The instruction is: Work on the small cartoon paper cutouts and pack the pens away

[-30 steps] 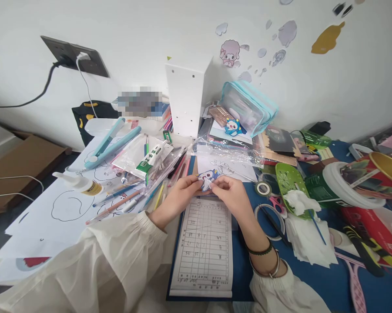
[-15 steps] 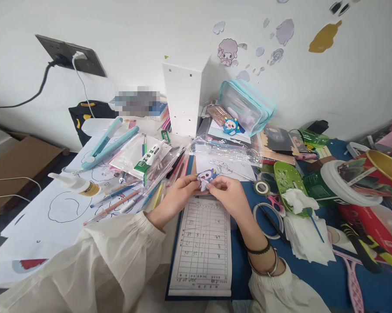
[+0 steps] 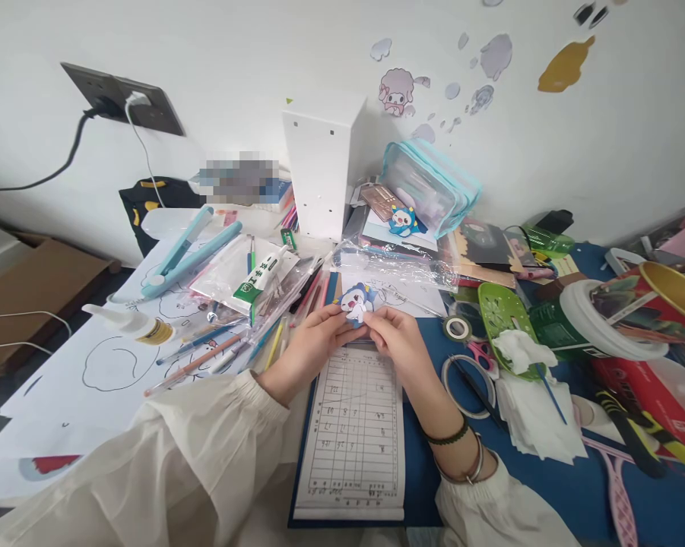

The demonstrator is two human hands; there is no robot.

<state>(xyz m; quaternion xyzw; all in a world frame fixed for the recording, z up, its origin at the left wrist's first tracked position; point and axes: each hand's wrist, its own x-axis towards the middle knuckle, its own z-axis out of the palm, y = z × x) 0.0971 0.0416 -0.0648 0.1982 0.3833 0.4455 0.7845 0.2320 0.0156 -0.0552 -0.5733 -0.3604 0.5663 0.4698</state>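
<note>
My left hand (image 3: 311,346) and my right hand (image 3: 396,342) meet above the top of a ruled paper pad (image 3: 353,429). Both pinch a small blue-and-white cartoon cutout (image 3: 356,302) between thumb and fingers, with its face turned up toward me. The cutout stands upright just over a white sheet with a line drawing (image 3: 402,292). A matching blue cartoon figure (image 3: 402,220) lies further back by a clear zip pouch (image 3: 430,186).
Pens and pencils (image 3: 228,346), a glue bottle (image 3: 126,323) and drawing sheets (image 3: 91,372) lie left. Tape rolls (image 3: 456,328), scissors (image 3: 479,357), a green dish (image 3: 505,315), tissues (image 3: 539,422) and cups (image 3: 610,319) crowd the right. A white box (image 3: 319,167) stands at the wall.
The cutout has been turned and lifted slightly, so its face now shows more fully. Both hands stayed in place, fingers shifting on it.
</note>
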